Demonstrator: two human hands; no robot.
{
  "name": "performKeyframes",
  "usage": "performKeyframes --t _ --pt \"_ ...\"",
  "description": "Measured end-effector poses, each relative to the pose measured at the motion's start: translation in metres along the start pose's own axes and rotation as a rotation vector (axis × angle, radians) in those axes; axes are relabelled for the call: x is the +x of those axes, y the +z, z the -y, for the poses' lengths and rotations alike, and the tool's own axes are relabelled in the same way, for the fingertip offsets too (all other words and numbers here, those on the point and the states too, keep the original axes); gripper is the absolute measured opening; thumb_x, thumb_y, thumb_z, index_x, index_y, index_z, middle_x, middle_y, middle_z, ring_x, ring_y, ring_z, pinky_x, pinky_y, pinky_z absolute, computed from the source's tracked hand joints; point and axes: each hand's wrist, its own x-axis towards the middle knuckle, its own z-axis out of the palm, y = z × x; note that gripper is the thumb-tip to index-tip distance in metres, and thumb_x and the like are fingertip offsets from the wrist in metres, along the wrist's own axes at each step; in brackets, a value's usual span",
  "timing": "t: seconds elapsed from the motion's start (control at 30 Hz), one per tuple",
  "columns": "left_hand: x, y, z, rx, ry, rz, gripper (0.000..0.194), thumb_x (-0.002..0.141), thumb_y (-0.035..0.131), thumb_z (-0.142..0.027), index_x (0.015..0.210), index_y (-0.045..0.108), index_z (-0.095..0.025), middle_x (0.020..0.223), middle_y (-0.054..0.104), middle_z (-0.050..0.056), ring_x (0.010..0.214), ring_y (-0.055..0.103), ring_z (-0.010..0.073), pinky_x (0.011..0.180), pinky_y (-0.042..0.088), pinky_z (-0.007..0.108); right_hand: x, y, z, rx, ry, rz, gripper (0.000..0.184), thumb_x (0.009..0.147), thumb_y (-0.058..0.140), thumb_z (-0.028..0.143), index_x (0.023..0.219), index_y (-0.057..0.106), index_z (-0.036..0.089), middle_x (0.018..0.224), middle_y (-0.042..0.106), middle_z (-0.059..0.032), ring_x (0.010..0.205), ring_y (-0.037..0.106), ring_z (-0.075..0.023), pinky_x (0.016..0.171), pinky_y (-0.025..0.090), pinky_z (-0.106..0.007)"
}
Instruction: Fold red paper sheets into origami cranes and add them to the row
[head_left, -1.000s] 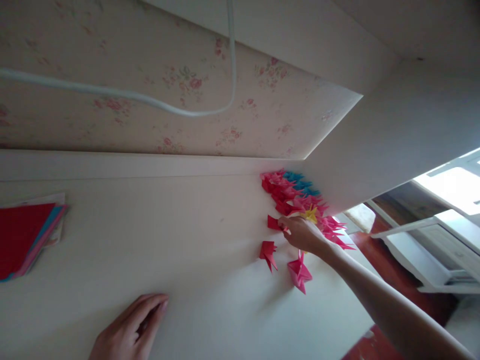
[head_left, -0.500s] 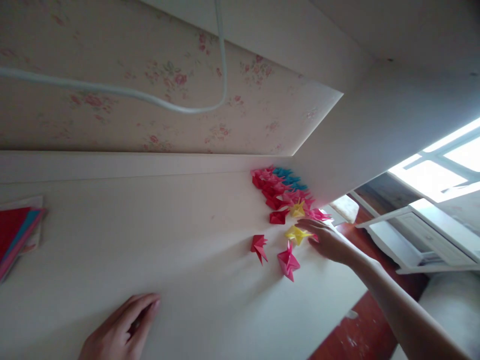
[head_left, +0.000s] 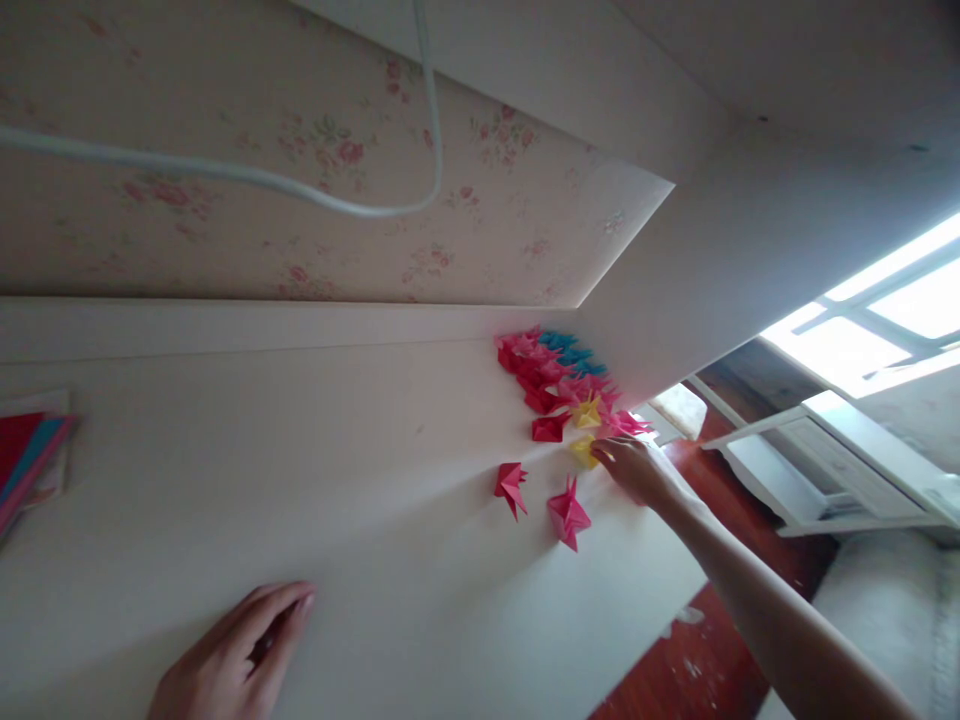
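Touching a small yellow folded-paper figure [head_left: 582, 452], just right of the boxy red folded-paper figure [head_left: 549, 428], with the nearer right hand [head_left: 628, 466], opposite side from red; can't tell if pinching, or its long axis. Resting the left hand [head_left: 238, 645] well left of red, fingertips together.

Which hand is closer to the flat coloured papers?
Left. The left hand is below and right of the flat coloured papers in the picture, not touching them; the right hand is far across the white table, at a yellow folded paper.
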Motion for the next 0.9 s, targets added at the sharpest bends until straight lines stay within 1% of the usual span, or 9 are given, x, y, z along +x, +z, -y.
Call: performKeyframes --t 0.23,0.4,0.5,0.53,0.6,0.63,0.7,0.8,0.9 --pt "0.003 -0.002 -0.004 0.001 0.018 -0.024 0.037 0.094 0.047 -0.058 0.094 0.071 -0.029 0.087 0.079 -0.004 0.065 0.076 0.0139 0.058 0.058 0.016 0.012 0.004 -0.018 -0.034 0.021 -0.009 0.026 0.094 0.053 0.021 0.091 0.078 0.022 0.090 0.079 -0.0080 0.084 0.072 -0.0220 0.076 0.056 -0.030" --pt "0.003 -0.004 -0.004 -0.016 0.014 -0.012 0.038 0.093 0.048 -0.059 0.095 0.071 -0.029 0.088 0.079 -0.004 0.068 0.076 0.0139 0.058 0.058 0.016 0.013 -0.005 -0.019 0.003 0.074 -0.072 0.028 0.093 0.051 0.022 0.104 0.077 0.023 0.100 0.079 -0.0085 0.095 0.071 -0.0261 0.082 0.056 -0.038" --pt "0.004 -0.005 -0.005 -0.023 0.018 -0.009 0.036 0.093 0.049 -0.058 0.095 0.071 -0.029 0.087 0.080 -0.004 0.068 0.076 0.0143 0.058 0.058 0.016 0.000 -0.019 -0.003 0.047 0.119 -0.123 0.035 0.096 0.043 0.022 0.109 0.075 0.021 0.105 0.077 -0.0108 0.093 0.071 -0.0265 0.080 0.057 -0.040" --pt "0.004 -0.005 -0.005 -0.021 0.017 -0.011 0.036 0.093 0.049 -0.058 0.095 0.071 -0.029 0.087 0.080 -0.004 0.068 0.076 0.0145 0.057 0.058 0.016 -0.007 -0.025 0.006 0.068 0.128 -0.127 0.035 0.096 0.042 0.023 0.110 0.075 0.021 0.102 0.078 -0.0103 0.084 0.072 -0.0244 0.075 0.057 -0.037" --pt "0.004 -0.004 -0.005 -0.015 0.015 -0.018 0.037 0.093 0.049 -0.058 0.095 0.071 -0.029 0.087 0.080 -0.003 0.068 0.076 0.0151 0.056 0.058 0.017 -0.024 -0.034 0.025 0.128 0.092 -0.078 0.032 0.096 0.046 0.029 0.113 0.074 0.024 0.085 0.078 -0.0052 0.061 0.068 -0.0174 0.059 0.055 -0.028" --pt "0.004 -0.004 -0.005 -0.013 0.019 -0.020 0.038 0.093 0.048 -0.059 0.095 0.071 -0.029 0.087 0.080 -0.003 0.069 0.076 0.0154 0.056 0.059 0.018 -0.033 -0.038 0.035 0.157 0.059 -0.042 0.032 0.095 0.049 0.030 0.117 0.072 0.026 0.080 0.078 -0.0022 0.057 0.067 -0.0150 0.055 0.054 -0.025" --pt "0.003 -0.002 -0.003 -0.003 0.028 -0.021 0.040 0.093 0.047 -0.060 0.095 0.071 -0.029 0.088 0.080 -0.002 0.069 0.077 0.0159 0.058 0.059 0.019 -0.047 -0.044 0.054 0.251 -0.065 0.072 0.037 0.095 0.049 0.025 0.128 0.065 0.031 0.090 0.078 -0.0023 0.063 0.068 -0.0136 0.060 0.054 -0.023" --pt "0.000 0.000 0.001 0.017 0.027 -0.003 0.038 0.093 0.047 -0.059 0.096 0.071 -0.028 0.089 0.079 -0.002 0.067 0.076 0.0154 0.058 0.059 0.019 -0.056 -0.043 0.071 0.292 -0.182 0.187 0.042 0.094 0.048 0.018 0.131 0.064 0.033 0.100 0.077 -0.0044 0.074 0.071 -0.0153 0.068 0.055 -0.024" --pt "-0.003 0.001 0.003 0.007 -0.002 0.025 0.033 0.093 0.050 -0.055 0.099 0.070 -0.029 0.091 0.079 -0.003 0.066 0.076 0.0139 0.055 0.058 0.016 -0.054 -0.034 0.071 0.242 -0.191 0.153 0.038 0.093 0.050 0.016 0.121 0.070 0.031 0.100 0.077 -0.0042 0.078 0.072 -0.0160 0.072 0.056 -0.024"
